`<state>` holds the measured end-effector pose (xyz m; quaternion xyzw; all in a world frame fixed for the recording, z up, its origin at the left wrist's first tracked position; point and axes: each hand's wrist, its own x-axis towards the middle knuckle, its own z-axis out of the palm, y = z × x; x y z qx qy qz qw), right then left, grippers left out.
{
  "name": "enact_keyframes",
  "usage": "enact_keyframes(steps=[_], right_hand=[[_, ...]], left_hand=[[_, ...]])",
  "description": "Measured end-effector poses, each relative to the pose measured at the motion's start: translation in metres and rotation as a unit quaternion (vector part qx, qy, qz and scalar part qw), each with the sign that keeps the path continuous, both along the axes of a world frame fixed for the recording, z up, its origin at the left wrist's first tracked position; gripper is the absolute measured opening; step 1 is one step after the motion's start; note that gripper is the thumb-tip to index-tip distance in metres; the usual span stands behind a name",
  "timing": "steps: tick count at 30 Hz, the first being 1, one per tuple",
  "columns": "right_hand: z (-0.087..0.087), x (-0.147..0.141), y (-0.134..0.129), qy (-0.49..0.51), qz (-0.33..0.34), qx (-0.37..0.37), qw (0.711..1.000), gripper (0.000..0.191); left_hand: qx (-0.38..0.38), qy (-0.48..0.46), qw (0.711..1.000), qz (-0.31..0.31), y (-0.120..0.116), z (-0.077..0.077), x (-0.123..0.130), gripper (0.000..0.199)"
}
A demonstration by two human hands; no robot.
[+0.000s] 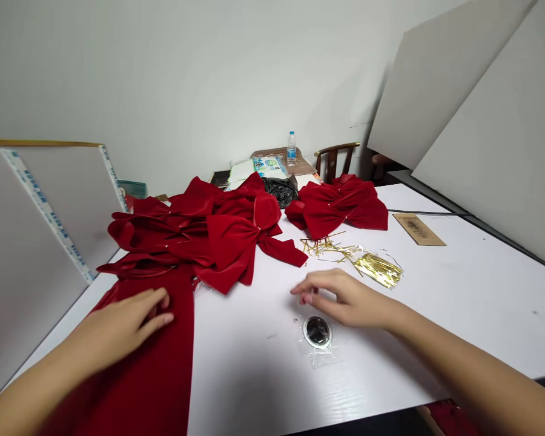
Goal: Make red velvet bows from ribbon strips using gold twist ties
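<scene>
In the head view, the left hand (127,321) is over the flat red cloth (163,357) that runs along the left side of the white table (472,303). Its fingers are loosely bent, with the thumb held apart from them in a slack grip; I cannot tell whether it touches the cloth. The right hand (345,297) is over the middle of the table, palm down, fingers relaxed and a little curled, its grip loose too. Just beside it, toward the near edge, is a round black disc (317,331) with a pale rim and clear tape around it.

Beyond the left hand, a pile of red bows (200,224) covers the far left of the table, with one bow (236,248) lying at its right side, its tail pointing right. A smaller heap of red bows (345,209) lies at the far right of the pile. In front of that heap are loose gold ties (327,247), next to a clear packet of gold ties (378,269). A piece of cardboard (418,229) with dark marks lies further right. Between the two heaps sits a black plastic bag (281,191); behind it stand an upright water bottle (291,149) and a wooden chair (332,165).
</scene>
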<state>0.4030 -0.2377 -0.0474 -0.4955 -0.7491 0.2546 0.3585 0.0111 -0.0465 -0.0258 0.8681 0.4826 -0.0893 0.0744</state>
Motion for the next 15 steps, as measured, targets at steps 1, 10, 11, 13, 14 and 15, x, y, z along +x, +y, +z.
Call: enact_keyframes(steps=[1, 10, 11, 13, 14, 15], right_hand=[[-0.007, -0.004, 0.015, -0.001, -0.012, 0.043, 0.999, 0.024], [-0.072, -0.001, 0.046, -0.005, -0.094, 0.223, 0.97, 0.02], [-0.072, 0.001, 0.046, -0.002, -0.102, 0.217, 0.971, 0.02], [-0.072, 0.005, 0.045, 0.003, -0.117, 0.213, 0.97, 0.019], [-0.072, 0.007, 0.046, 0.003, -0.12, 0.214, 0.969, 0.019], [-0.072, 0.008, 0.047, 0.003, -0.121, 0.214, 0.969, 0.019]], left_hand=[[0.049, 0.002, 0.999, 0.007, 0.005, 0.004, 0.004, 0.049], [0.173, -0.002, 0.984, -0.048, 0.055, -0.023, -0.004, 0.051], [0.171, -0.009, 0.984, -0.047, 0.058, -0.018, -0.002, 0.046], [0.149, -0.036, 0.987, -0.038, 0.063, -0.005, 0.001, 0.038], [0.121, -0.058, 0.991, -0.029, 0.064, 0.003, 0.002, 0.036], [0.078, -0.085, 0.993, -0.014, 0.064, 0.012, 0.002, 0.036]])
